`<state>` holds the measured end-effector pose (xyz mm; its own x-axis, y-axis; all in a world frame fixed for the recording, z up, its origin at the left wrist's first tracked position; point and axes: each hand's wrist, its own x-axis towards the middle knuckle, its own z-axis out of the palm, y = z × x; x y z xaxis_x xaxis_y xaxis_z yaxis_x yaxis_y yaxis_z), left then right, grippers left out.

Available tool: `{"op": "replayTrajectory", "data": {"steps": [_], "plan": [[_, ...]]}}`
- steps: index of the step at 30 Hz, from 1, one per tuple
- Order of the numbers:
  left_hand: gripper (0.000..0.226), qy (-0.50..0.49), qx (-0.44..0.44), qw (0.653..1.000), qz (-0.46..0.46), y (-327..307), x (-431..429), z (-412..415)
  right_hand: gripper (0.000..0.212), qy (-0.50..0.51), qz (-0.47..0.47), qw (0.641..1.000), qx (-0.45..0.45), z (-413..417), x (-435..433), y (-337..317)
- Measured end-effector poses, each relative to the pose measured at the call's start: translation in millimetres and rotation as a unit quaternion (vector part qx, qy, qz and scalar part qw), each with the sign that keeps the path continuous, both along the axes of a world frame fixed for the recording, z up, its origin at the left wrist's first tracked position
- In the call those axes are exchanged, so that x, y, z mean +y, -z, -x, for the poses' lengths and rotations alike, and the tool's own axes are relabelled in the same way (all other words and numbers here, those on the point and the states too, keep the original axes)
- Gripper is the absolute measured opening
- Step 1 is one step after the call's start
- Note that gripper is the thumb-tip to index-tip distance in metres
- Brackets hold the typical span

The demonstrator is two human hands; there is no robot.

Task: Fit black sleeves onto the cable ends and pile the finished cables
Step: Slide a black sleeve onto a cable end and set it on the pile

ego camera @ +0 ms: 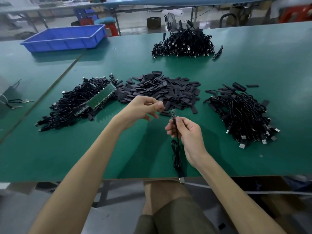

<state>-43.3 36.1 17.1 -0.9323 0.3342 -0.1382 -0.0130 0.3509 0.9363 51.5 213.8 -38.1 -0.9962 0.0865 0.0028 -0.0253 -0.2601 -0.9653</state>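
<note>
My right hand (184,132) pinches a black cable (176,149) just below its small bare circuit-board end (173,113), which points up. The cable hangs down in loops, and its USB plug (181,180) lies at the table's front edge. My left hand (143,107) hovers to the left of the board, fingers loosely curled, with nothing visible between them. Its fingertips are close to the front of the heap of flat black sleeves (160,90). A pile of sleeved cables (244,115) lies to the right.
On the green table (101,157), a pile of cables with green board strips (81,102) lies at the left. A further cable pile (184,44) sits at the back. A blue bin (65,38) stands at the back left. Scissors (18,103) lie at the far left.
</note>
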Motion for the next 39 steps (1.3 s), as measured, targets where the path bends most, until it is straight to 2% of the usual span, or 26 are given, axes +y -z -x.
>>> {"op": "replayTrajectory", "data": {"steps": [4, 9, 13, 16, 19, 21, 26, 31, 36, 39], "plan": [[0.025, -0.151, 0.037, 0.983, 0.096, 16.1, 13.1, 28.6, 0.021, -0.002, 0.010, 1.000, -0.001, 0.2, 0.6, 1.4], [0.044, -0.137, 0.053, 0.956, 0.252, 18.9, 43.4, 47.0, 0.015, 0.007, 0.023, 1.000, -0.003, -1.0, 1.3, 0.5], [0.032, -0.152, 0.087, 0.927, 0.332, 20.0, 53.2, 53.2, 0.010, 0.004, 0.035, 0.999, 0.002, -2.3, 1.1, -1.0], [0.021, -0.143, 0.060, 0.943, 0.296, 18.9, 46.6, 52.9, 0.012, -0.001, 0.037, 0.999, 0.010, -3.0, 2.3, -0.1], [0.019, -0.120, -0.011, 0.977, 0.178, 12.2, 31.9, 44.7, 0.014, -0.006, 0.038, 0.999, 0.018, -2.6, 3.1, 0.2], [0.019, -0.106, -0.040, 0.986, 0.124, 8.8, 19.9, 33.2, 0.015, -0.007, 0.040, 0.999, 0.020, -1.8, 2.9, 0.4], [0.022, -0.015, -0.045, 0.999, 0.027, 9.3, -4.1, -2.8, 0.024, 0.007, 0.041, 0.999, 0.007, 0.4, 2.6, 2.4], [0.021, 0.071, 0.015, 0.997, 0.032, 11.7, -7.2, -28.8, 0.021, -0.014, 0.011, 1.000, 0.023, -0.9, -0.1, 2.8], [0.006, 0.099, 0.071, 0.991, 0.048, 8.4, 4.5, -36.2, 0.018, -0.028, -0.012, 0.999, 0.041, -4.0, -0.6, 2.6], [0.006, 0.125, 0.100, 0.985, 0.060, 7.5, 6.3, -39.9, 0.021, -0.034, -0.018, 0.998, 0.054, -5.5, -1.3, 2.9]]}}
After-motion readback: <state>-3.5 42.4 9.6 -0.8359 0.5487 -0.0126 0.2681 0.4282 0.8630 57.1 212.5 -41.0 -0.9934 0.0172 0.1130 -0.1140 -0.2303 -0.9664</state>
